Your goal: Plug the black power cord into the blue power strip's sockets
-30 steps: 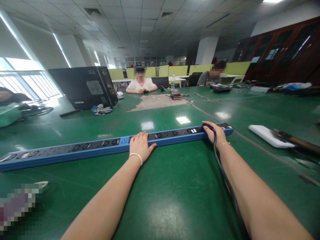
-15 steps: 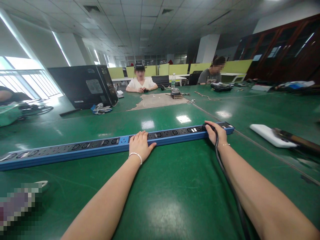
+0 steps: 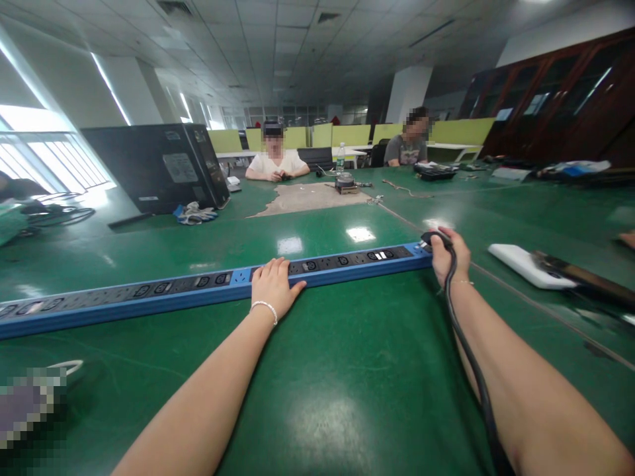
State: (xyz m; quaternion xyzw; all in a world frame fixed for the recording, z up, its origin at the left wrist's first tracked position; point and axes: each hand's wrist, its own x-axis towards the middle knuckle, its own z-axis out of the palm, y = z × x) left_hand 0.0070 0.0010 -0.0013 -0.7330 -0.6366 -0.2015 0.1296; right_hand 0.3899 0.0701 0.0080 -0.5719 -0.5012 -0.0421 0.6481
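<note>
While gripping the black plug (image 3: 429, 236) by the right end of the blue power strip (image 3: 357, 272), hold on to its fat body, not to the black cord (image 3: 469, 354). See the plug pinched between thumb and fingers of the right hand (image 3: 454, 254), and the left hand (image 3: 274, 284) laid flat across the strip, fingers together on top, thumb spread along the near side. Press down there to stop any sliding, and keep the plug straight to save the metal pins (image 3: 423, 244) from getting bent. Look for those pins poking left and a bit down, toward the strip; too small to tell touching from just above. Follow the strip's long way from left to right, going slightly away at the right end, socket holes (image 3: 342, 260) facing up. Underneath, find the shiny green table (image 3: 347, 350); farther back, gloves (image 3: 195, 213) beside a big black case (image 3: 153, 168).
</note>
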